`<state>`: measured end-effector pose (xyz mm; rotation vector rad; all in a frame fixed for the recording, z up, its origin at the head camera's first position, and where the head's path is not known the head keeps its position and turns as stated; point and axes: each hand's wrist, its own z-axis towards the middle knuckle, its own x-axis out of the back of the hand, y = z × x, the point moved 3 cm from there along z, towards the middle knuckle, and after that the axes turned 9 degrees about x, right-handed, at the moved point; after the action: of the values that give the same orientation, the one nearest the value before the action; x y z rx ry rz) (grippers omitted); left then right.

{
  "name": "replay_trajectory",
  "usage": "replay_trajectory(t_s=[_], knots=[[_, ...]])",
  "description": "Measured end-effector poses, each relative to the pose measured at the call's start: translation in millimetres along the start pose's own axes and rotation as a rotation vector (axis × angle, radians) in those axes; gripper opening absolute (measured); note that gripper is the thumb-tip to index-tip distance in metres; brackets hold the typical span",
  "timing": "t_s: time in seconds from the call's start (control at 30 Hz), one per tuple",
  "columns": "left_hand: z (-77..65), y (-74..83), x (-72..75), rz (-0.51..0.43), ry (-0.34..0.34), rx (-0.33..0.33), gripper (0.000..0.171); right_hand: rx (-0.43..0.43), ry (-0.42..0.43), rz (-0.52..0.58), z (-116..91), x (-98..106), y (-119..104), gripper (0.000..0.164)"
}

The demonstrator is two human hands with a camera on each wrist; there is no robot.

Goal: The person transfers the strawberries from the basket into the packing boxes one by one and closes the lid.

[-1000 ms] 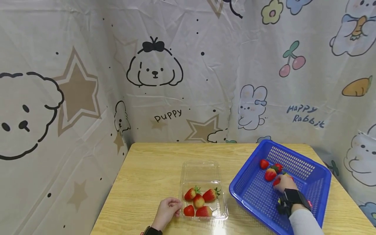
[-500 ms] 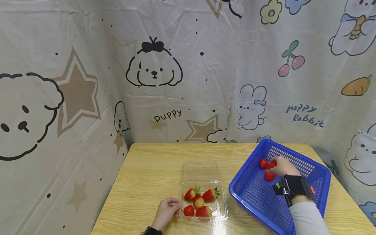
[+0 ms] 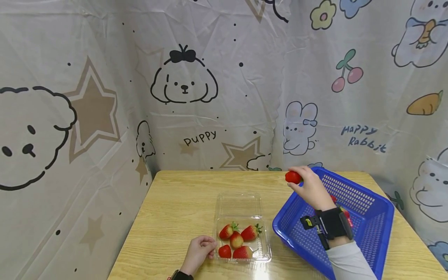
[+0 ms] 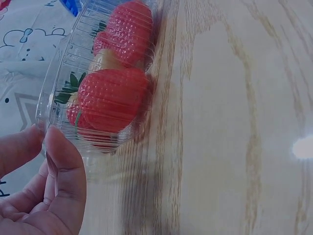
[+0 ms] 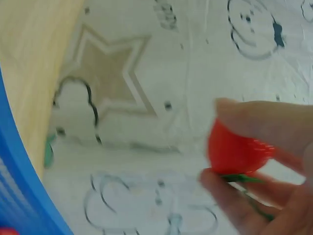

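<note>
My right hand (image 3: 311, 188) holds a red strawberry (image 3: 292, 177) between thumb and fingers, raised over the far left rim of the blue basket (image 3: 277, 225). In the right wrist view, the strawberry (image 5: 237, 152) shows its green leaves towards the palm. My left hand (image 3: 199, 252) pinches the left edge of a clear plastic clamshell box (image 3: 268, 249), and the left wrist view shows thumb and forefinger meeting on its rim (image 4: 45, 115). The box lies with its lid (image 3: 239, 204) folded back, and several strawberries (image 3: 236, 239) sit inside.
Inside the basket, red strawberries (image 3: 345, 213) show partly behind my right forearm; how many is hidden. Box and basket stand on a wooden table (image 3: 175, 210). A printed cloth (image 3: 224, 97) hangs behind and beside the table.
My right hand has taken a strawberry from the basket and lifted it up and to the left, past the far left rim. The left hand and the box have stayed put.
</note>
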<state>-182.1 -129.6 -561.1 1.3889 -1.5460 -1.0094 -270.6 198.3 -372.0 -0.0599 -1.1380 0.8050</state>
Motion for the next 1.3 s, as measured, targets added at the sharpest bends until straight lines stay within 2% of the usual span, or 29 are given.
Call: replay_trajectory(t_s=[0.17, 0.3, 0.43, 0.57, 0.73, 0.87, 1.0, 1.3], knots=[[-3.6, 4.0, -0.9, 0.01, 0.006, 0.008, 0.021, 0.129, 0.14, 0.044, 0.9, -27.7, -17.3, 0.044], [-4.1, 5.0, -1.3, 0.022, 0.019, 0.008, 0.023, 0.2, 0.143, 0.087, -0.9, -50.7, -32.7, 0.044], [-2.8, 2.8, -0.9, 0.027, 0.027, 0.003, 0.024, 0.238, 0.067, 0.122, -4.9, -77.7, -45.8, 0.044], [-3.4, 3.2, -1.4, 0.018, 0.029, -0.002, 0.023, 0.246, -0.079, 0.121, -11.9, -107.5, -53.3, 0.043], [-3.8, 3.1, -1.4, 0.008, 0.031, -0.004, 0.022, 0.231, -0.269, 0.105, -23.1, -142.0, -51.5, 0.039], [-4.1, 2.8, -1.0, 0.01, 0.032, -0.004, 0.022, 0.231, -0.371, 0.076, -28.8, -164.3, -45.4, 0.037], [-4.5, 2.4, -0.8, 0.009, 0.029, 0.003, 0.022, 0.247, -0.405, 0.043, -31.5, -176.9, -41.3, 0.036], [-5.4, 4.3, -1.3, 0.008, 0.026, -0.001, 0.023, 0.269, -0.373, -0.028, -36.3, -184.9, -42.9, 0.035]])
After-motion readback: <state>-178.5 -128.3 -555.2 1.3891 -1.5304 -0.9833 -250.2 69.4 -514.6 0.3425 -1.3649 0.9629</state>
